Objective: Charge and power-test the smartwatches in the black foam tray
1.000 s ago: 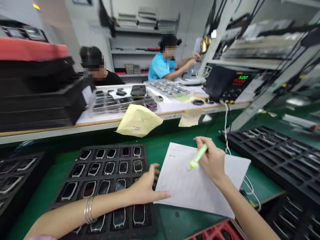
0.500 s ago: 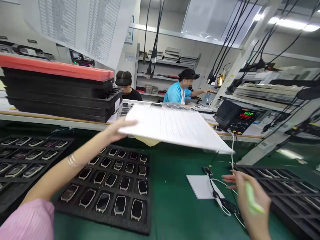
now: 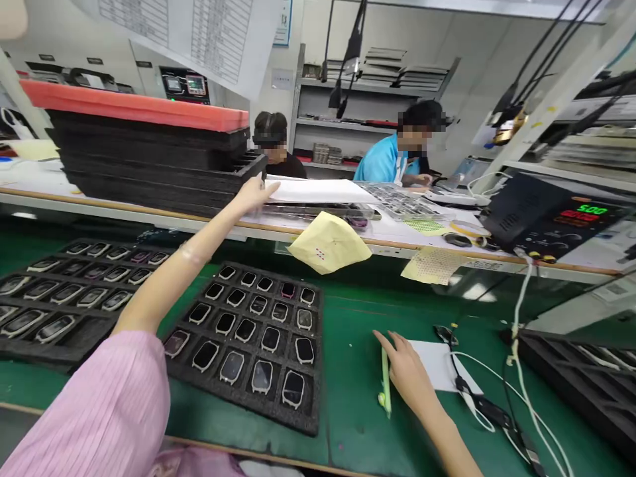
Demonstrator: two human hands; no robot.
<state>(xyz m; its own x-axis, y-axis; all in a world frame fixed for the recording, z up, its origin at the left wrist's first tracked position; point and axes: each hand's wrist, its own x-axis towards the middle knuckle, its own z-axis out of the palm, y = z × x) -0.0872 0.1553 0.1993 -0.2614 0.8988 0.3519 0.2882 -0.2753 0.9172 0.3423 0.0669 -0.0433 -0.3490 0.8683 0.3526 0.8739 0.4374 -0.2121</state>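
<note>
My left hand (image 3: 254, 194) reaches up to the shelf and grips the left edge of a white paper (image 3: 322, 191), thumb over it. The paper lies nearly flat on top of clear trays there. Lower right, my right hand (image 3: 405, 368) is low over the green table with its fingers apart. Beneath its fingertips is a light green pen (image 3: 386, 384), which appears to lie on the table. Beside that hand lies a white pad (image 3: 442, 364) with cables across it. A black foam tray (image 3: 251, 338) of watch-like devices rests between my arms.
A second device tray (image 3: 84, 291) is at left. Stacked black foam trays (image 3: 149, 156) with a red top stand on the shelf. Yellow notes (image 3: 328, 244) hang from its edge. A power supply (image 3: 561, 215) and white cable (image 3: 519, 311) are at right. Two people sit beyond the shelf.
My left hand has brought the paper down from mid-air onto the shelf. My right hand moved left and lowered the green pen to the table, fingers now spread. The view has shifted right.
</note>
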